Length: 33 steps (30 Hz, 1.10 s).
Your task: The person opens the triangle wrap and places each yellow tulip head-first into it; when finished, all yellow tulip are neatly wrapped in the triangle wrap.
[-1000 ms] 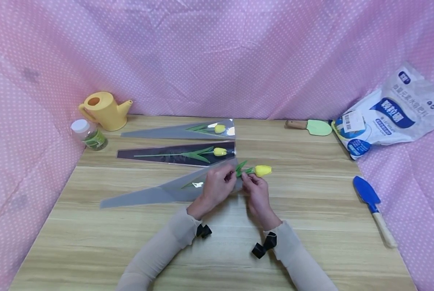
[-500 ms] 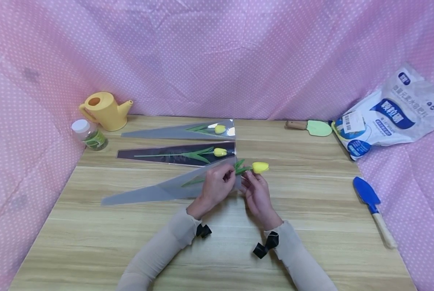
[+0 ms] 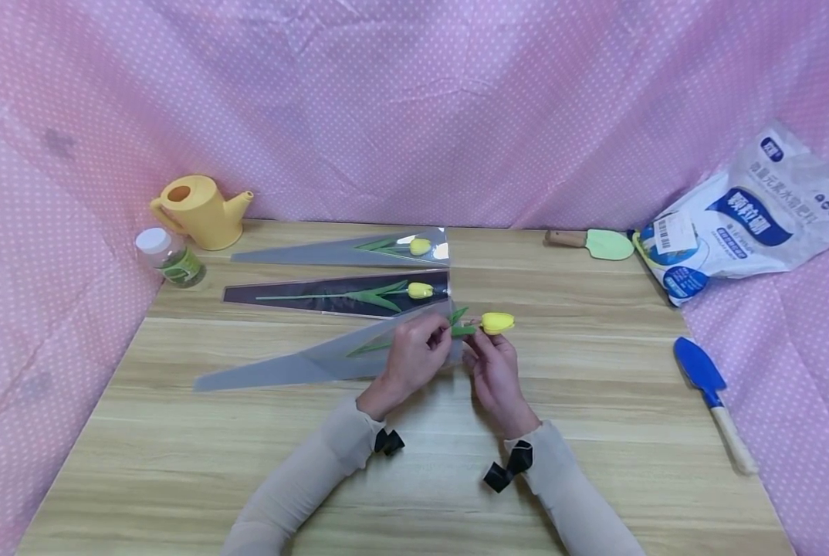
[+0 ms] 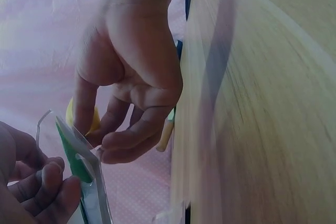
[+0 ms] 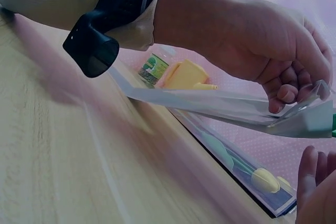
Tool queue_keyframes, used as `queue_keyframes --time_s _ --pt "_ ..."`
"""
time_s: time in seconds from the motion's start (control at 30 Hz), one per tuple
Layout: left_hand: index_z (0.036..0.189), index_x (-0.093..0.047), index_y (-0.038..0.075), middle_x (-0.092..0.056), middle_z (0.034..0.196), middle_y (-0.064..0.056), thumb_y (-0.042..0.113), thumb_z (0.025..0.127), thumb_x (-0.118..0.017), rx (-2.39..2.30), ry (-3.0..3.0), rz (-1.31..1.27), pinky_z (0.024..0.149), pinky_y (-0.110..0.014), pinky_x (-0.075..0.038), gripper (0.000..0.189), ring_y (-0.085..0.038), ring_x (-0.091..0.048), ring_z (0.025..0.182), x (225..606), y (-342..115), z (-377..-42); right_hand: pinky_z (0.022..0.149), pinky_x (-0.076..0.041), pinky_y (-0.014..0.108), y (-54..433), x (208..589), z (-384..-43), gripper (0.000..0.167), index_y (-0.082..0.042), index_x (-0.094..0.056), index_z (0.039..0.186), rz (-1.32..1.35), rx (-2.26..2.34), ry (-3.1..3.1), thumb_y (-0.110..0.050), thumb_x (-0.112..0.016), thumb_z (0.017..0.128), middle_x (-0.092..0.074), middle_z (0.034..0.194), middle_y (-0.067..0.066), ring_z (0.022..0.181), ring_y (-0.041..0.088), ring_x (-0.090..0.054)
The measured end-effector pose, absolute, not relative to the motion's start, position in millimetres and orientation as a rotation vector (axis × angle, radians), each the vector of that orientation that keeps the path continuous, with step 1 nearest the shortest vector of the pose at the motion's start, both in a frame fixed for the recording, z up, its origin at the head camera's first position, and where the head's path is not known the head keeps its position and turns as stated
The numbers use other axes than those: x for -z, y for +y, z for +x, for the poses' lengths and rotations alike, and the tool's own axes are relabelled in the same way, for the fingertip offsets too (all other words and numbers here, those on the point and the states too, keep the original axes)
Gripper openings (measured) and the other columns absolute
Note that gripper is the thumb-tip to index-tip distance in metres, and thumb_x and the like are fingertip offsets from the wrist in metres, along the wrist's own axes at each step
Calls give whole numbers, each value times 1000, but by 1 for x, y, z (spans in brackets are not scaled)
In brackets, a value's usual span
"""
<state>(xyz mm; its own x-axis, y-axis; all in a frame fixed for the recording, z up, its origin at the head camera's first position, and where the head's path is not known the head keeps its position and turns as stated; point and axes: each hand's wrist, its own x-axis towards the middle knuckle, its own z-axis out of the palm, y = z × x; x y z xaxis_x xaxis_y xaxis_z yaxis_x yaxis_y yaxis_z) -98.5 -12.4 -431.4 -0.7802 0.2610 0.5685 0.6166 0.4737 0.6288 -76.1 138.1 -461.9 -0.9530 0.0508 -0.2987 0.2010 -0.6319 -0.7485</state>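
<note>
In the head view, my left hand [image 3: 417,351] pinches the wide mouth of a clear-and-grey flower sleeve [image 3: 282,372], raised off the table in the right wrist view. A yellow tulip [image 3: 498,323] sticks out of this mouth; its green stem shows through the plastic. My right hand [image 3: 496,374] pinches the tulip close under the bloom, at a green leaf [image 4: 73,153] seen in the left wrist view. Behind lie two more sleeves, one dark [image 3: 289,292] and one grey [image 3: 296,253], each with a yellow tulip inside.
A yellow watering can [image 3: 209,220] and a white-capped jar [image 3: 178,262] stand at the back left. At the back right are a green trowel [image 3: 609,244] and a white fertilizer bag [image 3: 748,224]. A blue trowel [image 3: 702,371] lies along the right edge. Pink dotted cloth surrounds the table.
The tulip has shifted slightly left, deeper into the sleeve. My right fingers loosened, then pinched again nearer the bloom. The sleeve's narrow end rose slightly; my left hand stayed put.
</note>
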Motion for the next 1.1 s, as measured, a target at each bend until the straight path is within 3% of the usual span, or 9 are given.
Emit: queue_keyframes --time_s 0.2,0.4,0.57,0.83,0.97,1.03,1.1 --pt "79 -67 2 -67 70 -8 -7 83 -64 1245 -2309 -758 56 -14 -49 10 -13 -61 60 430 -12 -97 86 -55 20 135 463 -76 14 -15 -66 108 406 2746 1300 -8 -57 100 -71 104 -6 98 5 -68" --pt "79 -67 2 -67 69 -8 -6 83 -64 1244 -2280 -780 56 -15 -48 10 -12 -61 60 431 -11 -97 84 -53 15 131 463 -77 18 -13 -61 109 449 2737 1313 0 -50 101 -68 101 -7 93 3 -65" --pt "80 -68 1 -69 72 -8 -6 84 -64 1257 -2275 -799 56 -15 -48 10 -11 -61 61 431 -11 -97 90 -53 15 130 464 -76 19 -10 -58 113 472 2740 1299 1 -50 100 -67 104 -6 95 3 -64" --pt "90 -71 1 -67 69 -7 5 89 -68 1314 -2317 -787 55 -14 -46 5 -11 -58 58 424 -24 -103 92 -53 15 133 464 -78 13 -9 -60 109 475 2809 1254 -2 -56 99 -66 103 -6 97 3 -64" --pt "97 -70 -1 -67 71 -9 11 86 -73 1238 -2362 -749 56 -23 -50 17 -16 -60 59 419 -44 -112 92 -53 16 134 463 -80 14 -7 -59 111 478 2830 1240 -1 -56 99 -66 102 -6 97 3 -64" --pt "108 -69 0 -70 84 -10 20 85 -76 1152 -2457 -742 63 -30 -55 32 -19 -64 70 418 -55 -115 93 -53 17 135 461 -80 14 -7 -59 111 477 2838 1229 -1 -56 99 -66 103 -5 98 4 -64" --pt "123 -64 3 -71 105 -12 33 83 -78 1043 -2596 -759 80 -40 -57 52 -24 -67 91 416 -64 -117 93 -54 17 136 461 -80 14 -8 -60 111 489 2842 1215 -1 -56 99 -67 103 -5 98 4 -65"
